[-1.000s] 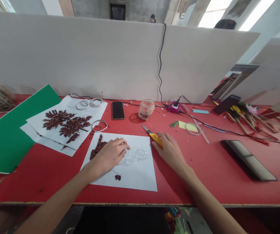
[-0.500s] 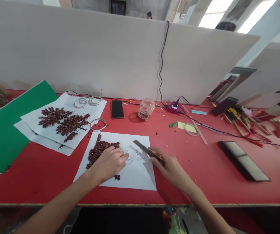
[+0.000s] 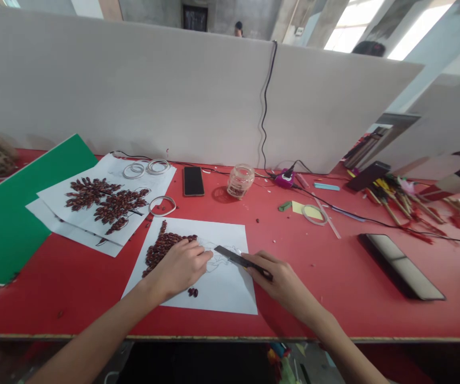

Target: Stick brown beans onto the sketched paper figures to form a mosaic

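A white sheet of paper (image 3: 225, 298) with a line drawing lies in front of me. Dark red-brown seeds (image 3: 161, 246) cover its left part in close rows, and a few loose ones (image 3: 193, 292) sit near its lower edge. My left hand (image 3: 185, 264) rests on the paper beside the rows, its fingers curled and closed; what they hold, if anything, is hidden. My right hand (image 3: 277, 274) grips a utility knife (image 3: 233, 257) by its dark handle. The long blade points left over the drawing, its tip close to my left fingertips.
A glass jar (image 3: 241, 180) with seeds in the bottom stands behind the paper, beside a phone (image 3: 193, 181). Seed-covered sheets (image 3: 70, 224) and a green board (image 3: 9, 234) lie left. Rolls of tape (image 3: 162, 206), a cable (image 3: 267, 101) and a black case (image 3: 401, 266) are also around.
My right hand has lowered the knife, bringing its blade down and slightly left, nearer my left fingers. The left hand stays almost where it was.
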A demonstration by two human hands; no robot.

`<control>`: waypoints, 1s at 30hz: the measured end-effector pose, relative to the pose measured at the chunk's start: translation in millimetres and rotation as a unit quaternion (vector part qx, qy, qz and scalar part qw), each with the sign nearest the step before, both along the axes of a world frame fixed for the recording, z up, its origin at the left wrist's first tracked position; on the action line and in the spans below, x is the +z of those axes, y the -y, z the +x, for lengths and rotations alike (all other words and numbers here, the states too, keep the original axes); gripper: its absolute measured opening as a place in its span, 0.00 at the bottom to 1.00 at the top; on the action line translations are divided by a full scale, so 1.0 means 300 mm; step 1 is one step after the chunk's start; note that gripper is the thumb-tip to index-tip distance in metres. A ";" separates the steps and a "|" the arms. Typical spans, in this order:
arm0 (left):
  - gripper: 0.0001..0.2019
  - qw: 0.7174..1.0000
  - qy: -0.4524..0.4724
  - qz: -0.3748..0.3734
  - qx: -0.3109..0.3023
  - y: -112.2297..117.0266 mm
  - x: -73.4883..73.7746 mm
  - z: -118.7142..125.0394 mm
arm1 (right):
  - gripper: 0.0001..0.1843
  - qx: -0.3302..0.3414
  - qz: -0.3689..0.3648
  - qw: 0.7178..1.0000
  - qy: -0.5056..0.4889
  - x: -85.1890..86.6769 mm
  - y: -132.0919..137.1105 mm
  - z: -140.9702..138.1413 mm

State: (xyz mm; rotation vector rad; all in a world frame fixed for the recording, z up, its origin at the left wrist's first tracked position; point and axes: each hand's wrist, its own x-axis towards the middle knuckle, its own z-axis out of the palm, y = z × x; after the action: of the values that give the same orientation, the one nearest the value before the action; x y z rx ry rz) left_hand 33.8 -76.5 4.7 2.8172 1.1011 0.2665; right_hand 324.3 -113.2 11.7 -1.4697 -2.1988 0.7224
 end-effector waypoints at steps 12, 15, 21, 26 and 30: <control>0.14 1.000 0.002 -0.005 0.005 0.003 -0.005 -0.008 | 0.20 0.003 -0.006 1.000 0.017 0.028 -0.008 -0.010; 0.15 1.000 -0.003 -0.002 0.001 0.007 -0.007 -0.012 | 0.20 -0.002 -0.011 1.000 0.018 0.027 -0.006 -0.015; 0.14 1.000 -0.003 0.011 -0.010 0.011 -0.012 -0.011 | 0.20 0.000 0.011 1.000 0.025 0.005 0.008 -0.024; 0.14 1.000 -0.003 0.012 -0.008 0.012 -0.014 -0.012 | 0.20 0.014 0.028 0.999 0.025 -0.013 0.010 -0.018; 0.15 1.000 -0.003 0.012 -0.002 0.015 -0.013 -0.014 | 0.21 0.029 0.028 0.999 0.023 -0.003 0.006 -0.014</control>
State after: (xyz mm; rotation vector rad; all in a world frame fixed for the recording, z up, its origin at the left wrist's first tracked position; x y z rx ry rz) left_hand 29.7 -81.0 0.8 2.8415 1.1016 0.2737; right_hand 320.1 -115.1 10.7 -1.4145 -2.2865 0.6460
